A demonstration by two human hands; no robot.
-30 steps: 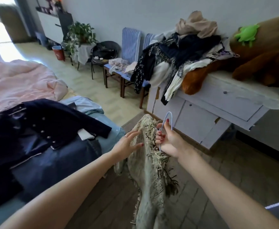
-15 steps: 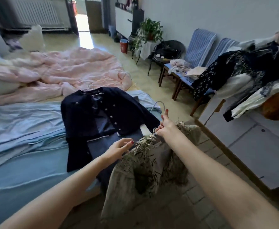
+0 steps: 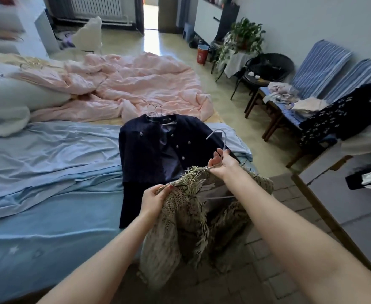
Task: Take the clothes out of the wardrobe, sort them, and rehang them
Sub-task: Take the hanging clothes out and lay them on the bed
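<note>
1. Lower centre of the head view: the right hand point(image 3: 223, 164) pinches the neck of a pale wire hanger point(image 3: 218, 137), its hook standing up above the fingers.
2. Draped from that hanger is a beige fringed knitted garment point(image 3: 180, 218), hanging down over the near edge of the bed, and the left hand point(image 3: 156, 198) has its fingers curled round the garment's left shoulder, thumb on top!
3. Just above the hands, at mid-frame, a dark navy buttoned jacket point(image 3: 151, 150) lies flat on the light blue bedsheet point(image 3: 48, 172), on its own hanger, hook pointing to the far side.
4. Upper centre: a crumpled pink quilt point(image 3: 136, 84) is spread across the far part of the bed.
5. Right edge of the frame: blue striped chairs point(image 3: 320, 62) stand along the wall, and a heap of dark and white clothes point(image 3: 344, 115) spills over a white cabinet point(image 3: 333, 183).
6. Upper right: a green potted plant point(image 3: 246, 36) sits on a small table.
</note>
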